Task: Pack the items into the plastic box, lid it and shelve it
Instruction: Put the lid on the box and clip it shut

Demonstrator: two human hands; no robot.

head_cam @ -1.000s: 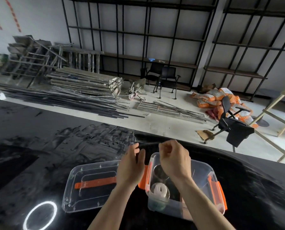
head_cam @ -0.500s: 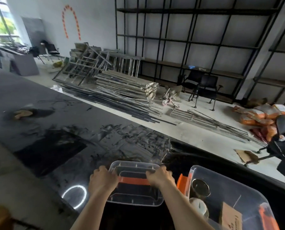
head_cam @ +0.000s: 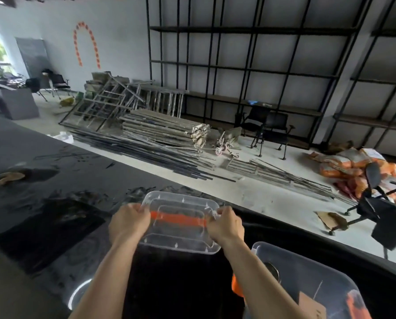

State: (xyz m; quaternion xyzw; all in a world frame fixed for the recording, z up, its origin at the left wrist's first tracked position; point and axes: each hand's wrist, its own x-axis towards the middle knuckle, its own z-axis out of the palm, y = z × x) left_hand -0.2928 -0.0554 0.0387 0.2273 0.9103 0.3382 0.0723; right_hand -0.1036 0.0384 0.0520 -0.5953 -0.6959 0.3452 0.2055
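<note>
A clear plastic lid (head_cam: 179, 234) with an orange strip across its middle is lifted above the black table, held at both short ends. My left hand (head_cam: 129, 223) grips its left end and my right hand (head_cam: 225, 225) grips its right end. The clear plastic box (head_cam: 307, 268) with orange latches stands open at the lower right, partly cut off by the frame. Inside it I see a round metal item (head_cam: 271, 271) and a brown cardboard piece (head_cam: 312, 306).
The glossy black table (head_cam: 54, 226) stretches left and ahead, with a tan object (head_cam: 10, 177) at its far left. Beyond its edge lie metal rods and frames on the floor, black chairs, orange sacks and tall black shelving (head_cam: 250, 65) along the wall.
Both hands went from over the box to the lid on its left, took it by both ends and lifted it off the table. The view swung left.
</note>
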